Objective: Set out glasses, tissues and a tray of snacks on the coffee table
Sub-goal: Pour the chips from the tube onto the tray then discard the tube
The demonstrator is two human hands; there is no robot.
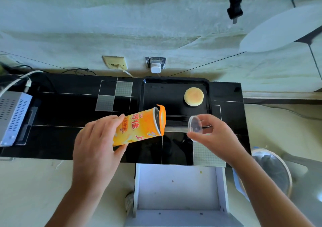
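My left hand [97, 139] grips an orange snack can [139, 127], tilted on its side with its open mouth pointing right toward a black tray [176, 85]. An orange foil seal flap hangs at the can's rim. My right hand [214, 134] pinches the can's clear plastic lid [195, 127] just right of the can's mouth, above the tray's near edge. One round golden pastry [194, 96] lies on the tray's right side. The tray rests on a black glass-topped cabinet [69, 108] against the wall.
A grey perforated device [12, 116] with white cables sits at the cabinet's left end. An open white drawer [177, 188] juts out below the cabinet front. A standing fan [271, 171] is on the floor at right. Wall sockets [156, 63] sit behind the tray.
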